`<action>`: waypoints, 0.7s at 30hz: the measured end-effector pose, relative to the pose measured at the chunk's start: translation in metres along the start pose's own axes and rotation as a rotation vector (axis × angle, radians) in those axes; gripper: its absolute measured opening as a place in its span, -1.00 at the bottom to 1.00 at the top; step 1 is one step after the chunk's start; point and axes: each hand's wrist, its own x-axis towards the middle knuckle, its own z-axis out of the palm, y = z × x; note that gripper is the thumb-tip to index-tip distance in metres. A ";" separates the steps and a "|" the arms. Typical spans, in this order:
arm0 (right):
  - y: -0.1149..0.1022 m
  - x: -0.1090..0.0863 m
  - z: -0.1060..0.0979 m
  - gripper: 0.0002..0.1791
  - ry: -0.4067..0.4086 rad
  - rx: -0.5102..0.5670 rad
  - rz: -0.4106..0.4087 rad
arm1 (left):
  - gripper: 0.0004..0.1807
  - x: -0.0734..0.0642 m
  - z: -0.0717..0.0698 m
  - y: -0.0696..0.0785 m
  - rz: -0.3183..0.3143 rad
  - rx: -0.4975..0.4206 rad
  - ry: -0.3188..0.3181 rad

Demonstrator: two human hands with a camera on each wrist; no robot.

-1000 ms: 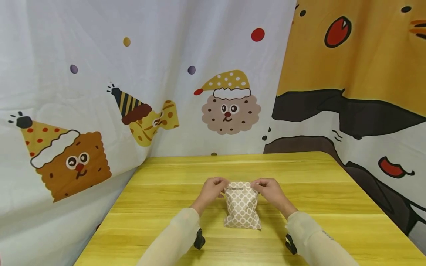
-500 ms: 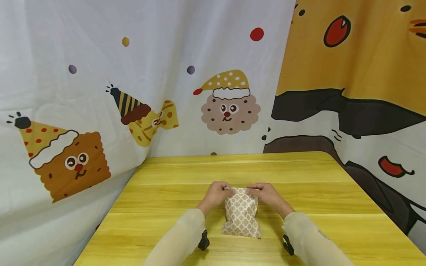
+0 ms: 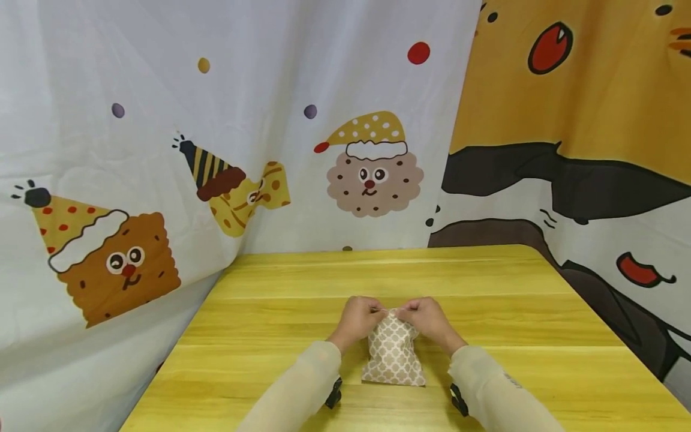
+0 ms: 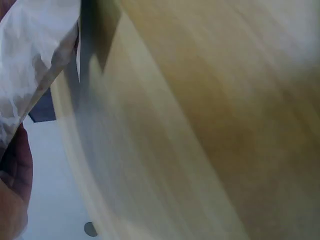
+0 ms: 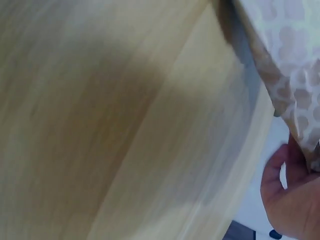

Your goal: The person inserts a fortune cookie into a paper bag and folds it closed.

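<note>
A small beige drawstring pouch [image 3: 393, 354] with a white lattice print stands near the middle of the table in the head view, its mouth drawn narrow at the top. At the mouth's left corner, my left hand [image 3: 357, 319] pinches, with a thin pale line showing by the fingertips. Opposite it, my right hand [image 3: 429, 319] pinches the other corner. The left wrist view shows the pouch's side [image 4: 30, 55] above the curled left fingers [image 4: 24, 160]. In the right wrist view, the thumb and fingers [image 5: 272, 170] meet at the pouch's edge. The pouch's inside is hidden.
The yellow wood-grain table [image 3: 270, 336] extends around the pouch on all sides. Behind it hangs a white curtain [image 3: 259, 72] with cartoon prints, which also runs along the left. Dark devices are strapped at both wrists, under the pale sleeves [image 3: 297, 384].
Both hands have come closer together and slightly nearer to me. The pouch's mouth has gone from wide and flat to narrow and gathered, and its base has shifted a little toward me.
</note>
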 end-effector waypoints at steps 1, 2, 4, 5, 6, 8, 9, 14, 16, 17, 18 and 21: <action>0.002 0.000 -0.002 -0.85 -0.016 0.027 0.015 | -0.90 0.000 0.000 -0.001 0.005 0.010 0.003; 0.005 0.000 -0.003 -0.84 -0.029 0.055 0.033 | -0.90 0.000 -0.001 -0.002 -0.003 0.009 0.000; 0.010 -0.001 -0.008 -0.79 -0.050 0.108 0.070 | -0.92 -0.001 -0.003 -0.007 -0.038 -0.035 -0.013; 0.012 -0.001 -0.011 -0.78 -0.054 0.131 0.092 | -0.92 -0.002 -0.004 -0.010 -0.064 -0.057 -0.024; 0.014 -0.001 -0.013 -0.77 -0.054 0.147 0.110 | -0.92 -0.002 -0.005 -0.012 -0.100 -0.085 -0.035; 0.015 -0.002 -0.015 -0.77 -0.032 0.149 0.138 | -0.89 -0.003 -0.008 -0.015 -0.167 -0.150 -0.044; 0.016 -0.002 -0.016 -0.78 -0.023 0.139 0.146 | -0.87 -0.003 -0.009 -0.016 -0.197 -0.187 -0.042; 0.018 0.000 -0.014 -0.80 0.008 0.085 0.192 | -0.81 -0.003 -0.013 -0.017 -0.296 -0.305 -0.008; 0.019 0.000 -0.013 -0.77 0.008 0.068 0.202 | -0.83 -0.002 -0.013 -0.018 -0.318 -0.318 -0.003; 0.019 0.000 -0.012 -0.75 0.009 0.068 0.208 | -0.84 -0.002 -0.013 -0.019 -0.325 -0.318 -0.002; 0.019 0.000 -0.012 -0.74 0.007 0.072 0.210 | -0.85 -0.002 -0.013 -0.019 -0.332 -0.317 -0.002; 0.019 -0.001 -0.011 -0.68 -0.005 0.090 0.214 | -0.89 -0.001 -0.013 -0.021 -0.354 -0.303 -0.003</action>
